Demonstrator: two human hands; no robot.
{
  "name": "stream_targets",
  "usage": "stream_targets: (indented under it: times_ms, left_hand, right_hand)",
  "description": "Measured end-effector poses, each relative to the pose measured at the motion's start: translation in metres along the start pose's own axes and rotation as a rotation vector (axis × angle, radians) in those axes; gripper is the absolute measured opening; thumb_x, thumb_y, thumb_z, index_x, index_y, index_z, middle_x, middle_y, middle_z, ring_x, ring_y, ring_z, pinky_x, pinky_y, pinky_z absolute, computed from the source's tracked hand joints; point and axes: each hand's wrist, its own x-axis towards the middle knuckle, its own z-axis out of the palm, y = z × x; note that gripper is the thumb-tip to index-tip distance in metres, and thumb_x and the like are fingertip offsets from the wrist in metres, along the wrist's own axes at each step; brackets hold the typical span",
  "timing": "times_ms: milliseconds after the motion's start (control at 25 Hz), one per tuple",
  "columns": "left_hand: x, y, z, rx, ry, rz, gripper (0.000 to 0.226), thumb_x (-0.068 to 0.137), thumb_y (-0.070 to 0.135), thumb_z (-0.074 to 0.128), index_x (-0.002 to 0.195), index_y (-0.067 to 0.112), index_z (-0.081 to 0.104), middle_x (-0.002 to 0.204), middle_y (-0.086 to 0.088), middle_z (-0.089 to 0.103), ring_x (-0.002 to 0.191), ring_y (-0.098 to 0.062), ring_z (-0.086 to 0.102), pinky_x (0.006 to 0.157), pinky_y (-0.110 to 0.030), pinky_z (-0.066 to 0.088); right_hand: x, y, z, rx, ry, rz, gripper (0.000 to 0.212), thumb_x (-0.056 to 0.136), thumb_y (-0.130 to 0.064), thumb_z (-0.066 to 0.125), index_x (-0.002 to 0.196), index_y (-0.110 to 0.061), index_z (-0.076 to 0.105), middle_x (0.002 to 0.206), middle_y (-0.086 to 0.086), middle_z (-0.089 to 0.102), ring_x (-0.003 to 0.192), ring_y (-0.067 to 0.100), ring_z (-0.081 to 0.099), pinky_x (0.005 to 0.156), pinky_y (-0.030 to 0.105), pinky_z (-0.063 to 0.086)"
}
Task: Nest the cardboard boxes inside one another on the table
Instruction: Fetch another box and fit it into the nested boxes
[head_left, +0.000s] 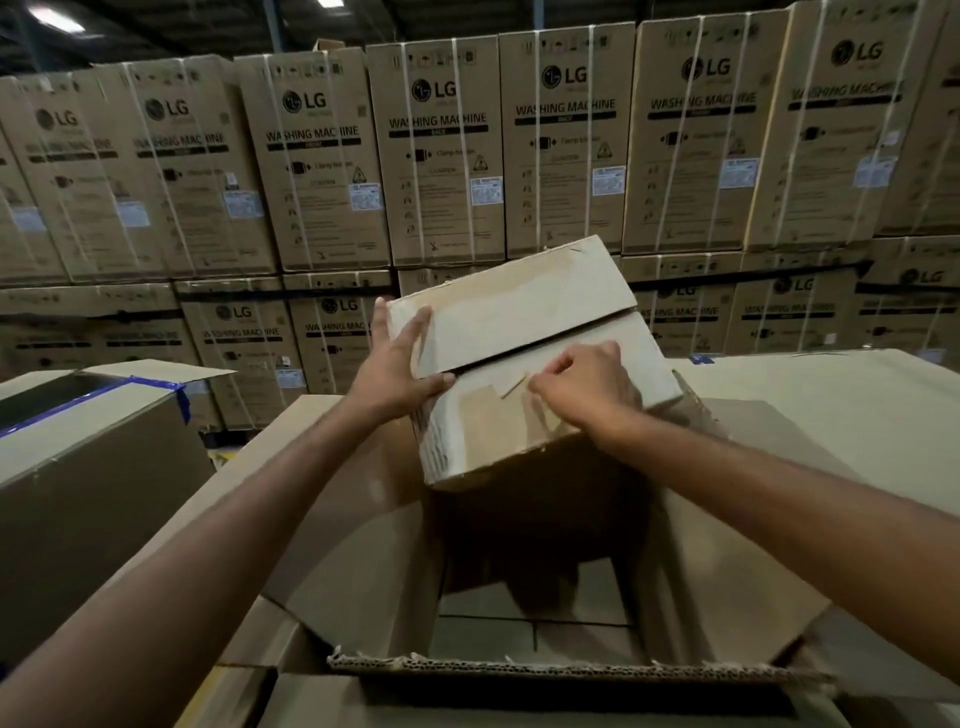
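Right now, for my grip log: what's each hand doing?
Left hand: grips the small box at its left corner.
Right hand: fingers curled on the box top; grip unclear.

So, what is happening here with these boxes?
A person holds a small box, tilted, over the far side of an open big box. The left hand grips its left corner. The right hand lies on its top with curled fingers. The small box is not yet fully inside. Stacked cartons stand behind.
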Motion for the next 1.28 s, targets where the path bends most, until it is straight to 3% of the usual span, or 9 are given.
stream_targets:
  times_ms: [120,240,320,440,560,720,960,1120,1280]
  left_hand:
    - [0.003,0.002,-0.001,0.023,0.037,0.03,0.095,0.088,0.044,0.078,0.165,0.029,0.024,0.172,-0.007,-0.021,0.156,-0.038,0.02,0.122,-0.05,0.03]
    - [0.009,0.001,-0.009,0.011,-0.015,0.045,0.097,0.085,0.05,0.079,0.164,0.024,0.028,0.173,-0.011,-0.013,0.157,-0.038,0.016,0.123,-0.05,0.025]
    - [0.014,0.0,-0.013,0.004,-0.017,0.052,0.088,0.089,0.055,0.071,0.162,0.024,0.033,0.174,-0.01,-0.003,0.156,-0.037,0.02,0.122,-0.051,0.027]
    - [0.025,0.007,-0.016,0.204,0.111,0.085,0.065,0.098,0.054,0.061,0.155,0.029,0.042,0.168,-0.006,0.024,0.148,-0.038,0.032,0.115,-0.055,0.032]
    - [0.037,0.012,-0.017,0.275,0.081,0.069,0.087,0.092,0.054,0.068,0.163,0.032,0.022,0.173,0.0,0.01,0.156,-0.038,0.008,0.122,-0.057,0.015]
    - [0.051,0.014,-0.028,0.209,-0.079,0.058,0.118,0.078,0.059,0.081,0.166,0.03,0.009,0.173,-0.004,0.012,0.158,-0.036,0.007,0.122,-0.061,0.013]
    - [0.04,0.029,-0.049,-0.091,-0.074,0.07,0.079,0.073,0.051,0.089,0.137,0.013,0.063,0.135,-0.008,0.061,0.123,-0.026,0.057,0.103,-0.048,0.052]
    - [0.011,0.041,-0.064,-0.308,-0.149,-0.036,0.058,0.08,0.049,0.083,0.125,0.014,0.07,0.118,-0.003,0.068,0.105,-0.022,0.065,0.073,-0.037,0.058]
    - [-0.044,0.045,-0.066,-0.334,-0.228,-0.13,0.041,0.082,0.047,0.081,0.106,0.015,0.072,0.102,0.005,0.065,0.09,-0.011,0.06,0.065,-0.03,0.051]
  right_hand:
    - [-0.032,0.002,0.014,0.135,0.036,0.212,0.054,0.079,-0.024,0.077,0.127,-0.025,0.052,0.137,0.003,0.032,0.126,0.025,0.034,0.106,0.045,0.039]
    - [-0.045,0.006,0.025,0.427,0.125,0.667,0.095,0.063,-0.031,0.088,0.136,-0.018,0.028,0.138,0.013,0.036,0.123,0.038,0.043,0.099,0.05,0.051]
    - [-0.037,0.01,0.028,0.773,0.068,0.785,0.092,0.071,-0.022,0.089,0.139,-0.017,0.027,0.133,0.015,0.046,0.116,0.035,0.052,0.09,0.049,0.058]
    - [-0.01,0.018,0.029,0.921,-0.071,0.717,0.07,0.084,-0.011,0.078,0.142,-0.009,0.038,0.133,0.012,0.054,0.114,0.029,0.058,0.07,0.044,0.063]
    - [-0.003,0.021,0.024,0.838,-0.13,0.682,0.055,0.086,-0.013,0.073,0.137,-0.012,0.051,0.132,0.012,0.057,0.111,0.029,0.061,0.055,0.036,0.058]
    - [-0.015,0.019,0.019,0.846,-0.26,0.652,0.078,0.078,-0.014,0.083,0.143,-0.012,0.039,0.11,0.016,0.071,0.093,0.03,0.071,0.067,0.042,0.06]
    - [-0.023,0.004,-0.003,0.967,-0.013,0.418,0.129,0.068,-0.001,0.083,0.16,-0.038,0.0,0.146,0.002,0.048,0.118,0.028,0.056,0.095,0.053,0.056]
    - [-0.035,-0.008,-0.058,0.957,-0.007,0.265,0.096,0.083,0.003,0.077,0.157,-0.032,0.028,0.127,-0.004,0.06,0.099,0.014,0.062,0.055,0.028,0.06]
    - [-0.068,-0.009,-0.087,0.774,-0.118,0.206,0.079,0.091,-0.01,0.074,0.158,-0.028,0.035,0.115,-0.013,0.062,0.082,0.002,0.063,0.045,0.015,0.051]
